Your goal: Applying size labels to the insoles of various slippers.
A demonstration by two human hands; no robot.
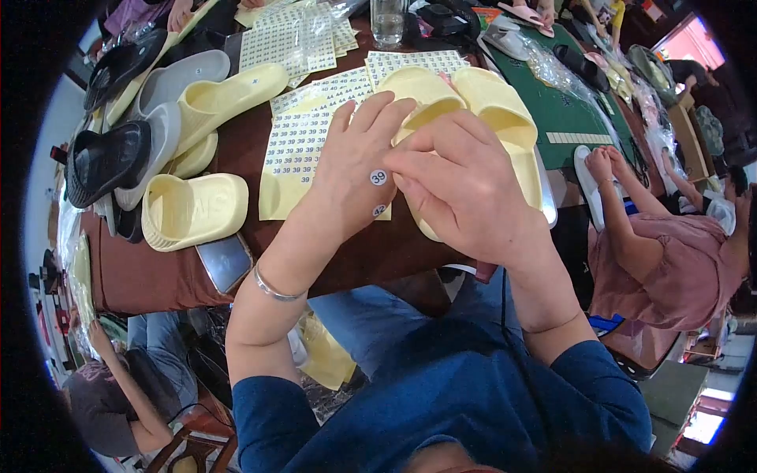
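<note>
My left hand (347,169) lies palm down over a sheet of round number stickers (285,158), its fingers stretched out. Two small round white stickers are on the back of it: one sticker (378,177) near the thumb side and a lower sticker (379,210). My right hand (473,185) is closed in a pinch, thumb and forefinger beside the upper sticker. Whatever is between those fingertips is too small or hidden to make out. A pair of pale yellow slippers (505,118) lies just beyond my right hand, partly covered by it.
Stacked slippers in yellow, grey and black (110,162) fill the table's left side. A yellow slipper (197,209) rests near a phone (225,262). More sticker sheets (288,43) and a glass (387,22) stand farther back. Co-workers sit at both sides; one's hands (607,164) hold a white slipper.
</note>
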